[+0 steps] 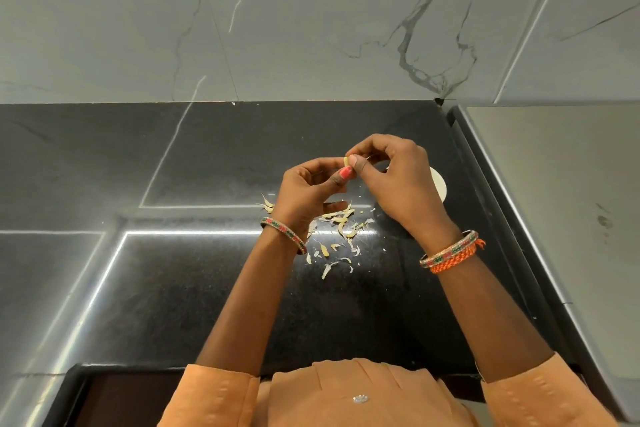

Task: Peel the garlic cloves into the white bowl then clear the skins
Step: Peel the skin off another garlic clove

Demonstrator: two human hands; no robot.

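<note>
A small pale garlic clove (345, 161) is held up above the black countertop, between both hands. My left hand (311, 187) pinches it from below with thumb and fingers. My right hand (391, 177) pinches its top with thumb and forefinger. The white bowl (439, 185) stands on the counter behind my right hand, which hides most of it; only its right rim shows. Several pale garlic skins (341, 229) lie scattered on the counter below my hands, between my wrists.
The black granite countertop (173, 270) runs to a grey marble wall (277, 28) at the back. A raised grey surface (554, 201) borders the counter on the right. The counter's front edge is near my body.
</note>
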